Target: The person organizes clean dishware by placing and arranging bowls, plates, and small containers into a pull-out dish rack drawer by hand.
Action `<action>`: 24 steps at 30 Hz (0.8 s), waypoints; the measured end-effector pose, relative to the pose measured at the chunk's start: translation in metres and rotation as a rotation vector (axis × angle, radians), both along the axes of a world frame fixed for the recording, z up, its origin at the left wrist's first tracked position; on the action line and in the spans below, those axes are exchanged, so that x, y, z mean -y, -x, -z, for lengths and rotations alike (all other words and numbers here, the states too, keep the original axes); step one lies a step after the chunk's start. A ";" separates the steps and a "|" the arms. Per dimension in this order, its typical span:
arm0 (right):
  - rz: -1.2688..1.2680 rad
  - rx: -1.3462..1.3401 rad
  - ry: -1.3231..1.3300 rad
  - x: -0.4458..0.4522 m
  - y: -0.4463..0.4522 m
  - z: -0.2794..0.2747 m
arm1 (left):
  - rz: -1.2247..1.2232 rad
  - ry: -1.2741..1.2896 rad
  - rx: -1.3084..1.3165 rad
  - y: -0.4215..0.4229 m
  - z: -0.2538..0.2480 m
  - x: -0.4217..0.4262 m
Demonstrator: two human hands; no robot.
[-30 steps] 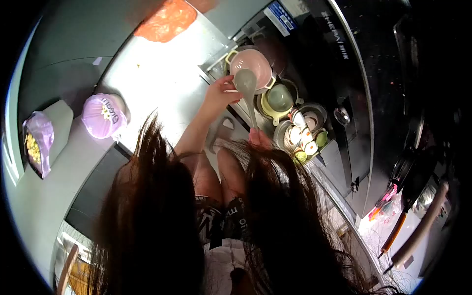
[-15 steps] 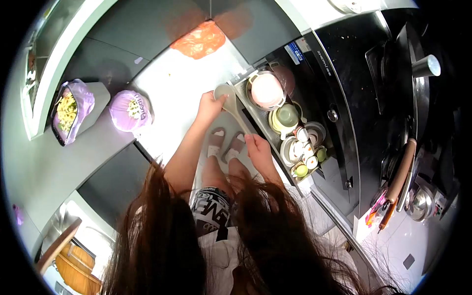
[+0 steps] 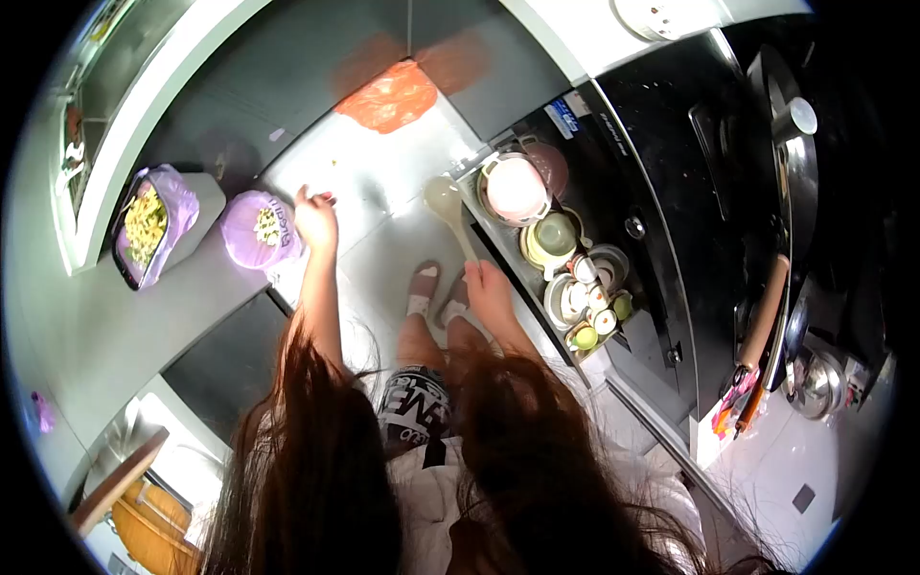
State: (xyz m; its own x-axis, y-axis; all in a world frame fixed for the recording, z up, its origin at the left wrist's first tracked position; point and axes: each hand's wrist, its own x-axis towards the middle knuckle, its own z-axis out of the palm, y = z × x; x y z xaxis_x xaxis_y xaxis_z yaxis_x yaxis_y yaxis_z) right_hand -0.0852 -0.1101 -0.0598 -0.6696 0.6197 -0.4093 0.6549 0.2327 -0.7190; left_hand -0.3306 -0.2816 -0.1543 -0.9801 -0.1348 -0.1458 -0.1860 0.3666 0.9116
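Observation:
In my right hand [image 3: 487, 287] is the handle of a pale, translucent ladle [image 3: 444, 197]. Its round bowl points away from me, above the floor beside the open drawer [image 3: 494, 233]. My left hand [image 3: 316, 222] is out to the left, close to the rim of a round bin lined with a purple bag [image 3: 240, 240]. The left thumb and fingers look apart, and no object shows between them. Inside the drawer are a pink pot [image 3: 517, 187], green bowls [image 3: 556, 233] and several small cups and dishes [image 3: 585, 292].
A grey bin with a purple liner [image 3: 182, 196], holding yellowish scraps, stands at the left. An orange bag [image 3: 391, 99] lies on the floor ahead. At the right is a black cooktop [image 3: 661, 144], with a rolling pin [image 3: 764, 316] and pans near it.
My left hand has let go of the ladle's bowl and moved left to the purple-lined round bin. My right hand keeps hold of the handle, slightly further left.

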 end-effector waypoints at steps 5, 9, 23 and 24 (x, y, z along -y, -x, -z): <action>0.413 0.202 0.205 -0.067 -0.027 0.133 | 0.238 0.649 0.415 -0.036 0.041 0.058; 0.299 0.329 -0.068 -0.120 -0.064 0.251 | 0.385 0.987 0.506 -0.087 0.014 0.065; 0.428 0.180 0.319 -0.147 -0.078 0.367 | 0.681 0.321 0.566 -0.148 0.136 -0.032; 0.465 0.172 0.373 -0.147 -0.074 0.359 | 0.812 0.174 0.538 -0.154 0.137 -0.049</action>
